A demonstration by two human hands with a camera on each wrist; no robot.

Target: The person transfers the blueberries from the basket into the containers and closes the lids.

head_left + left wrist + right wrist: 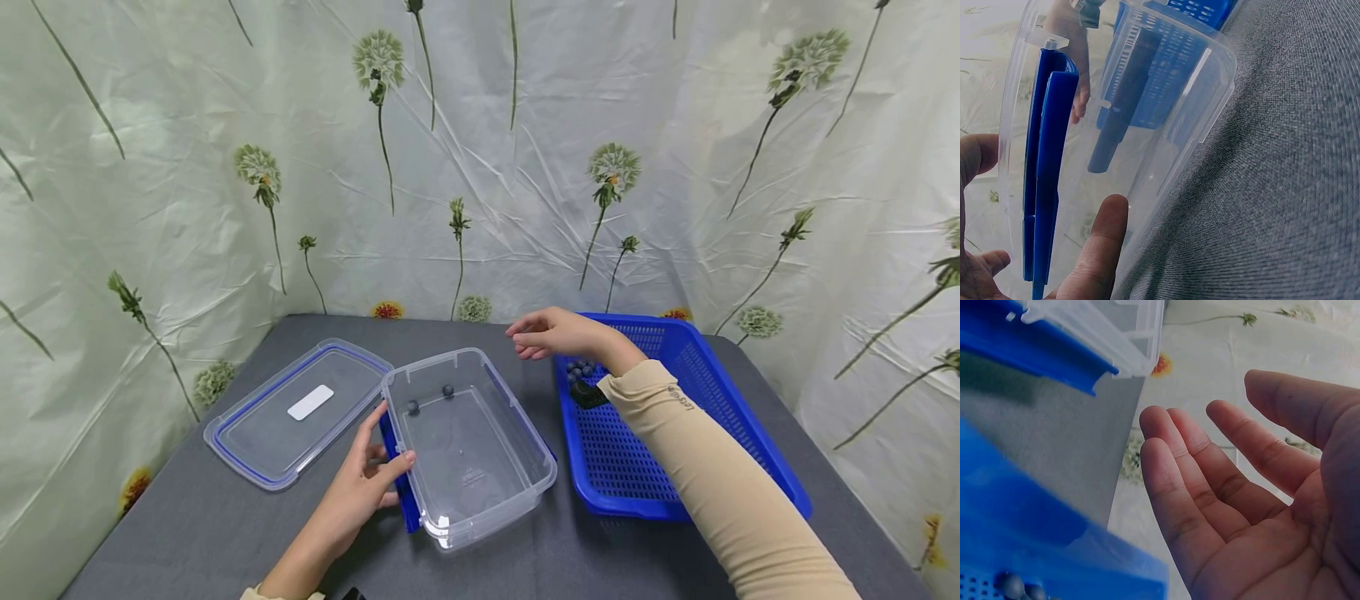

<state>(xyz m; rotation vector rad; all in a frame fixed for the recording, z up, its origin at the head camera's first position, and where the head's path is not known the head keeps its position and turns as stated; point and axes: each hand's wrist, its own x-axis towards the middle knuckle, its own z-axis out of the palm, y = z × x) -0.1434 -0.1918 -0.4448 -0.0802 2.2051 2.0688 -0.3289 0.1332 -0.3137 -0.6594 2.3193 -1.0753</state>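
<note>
A clear plastic food container (542,482) with blue side latches (1054,156) stands uncovered at the middle of the table. Two blueberries (447,390) lie on its floor toward the far end. At the container's left side, my left hand (356,493) holds it, thumb at the rim and other fingers against the outer wall beside the latch. My right hand (558,333) hovers between the container and a blue basket (592,505), fingers slightly bent and apart. Its palm holds nothing in the right wrist view. Several more blueberries (580,371) sit at the basket's left side.
The clear lid (262,433) with a blue seal and a white label (311,402) lies flat left of the container. Grey cloth (187,533) covers the table. A curtain (525,167) printed with dandelions hangs behind it.
</note>
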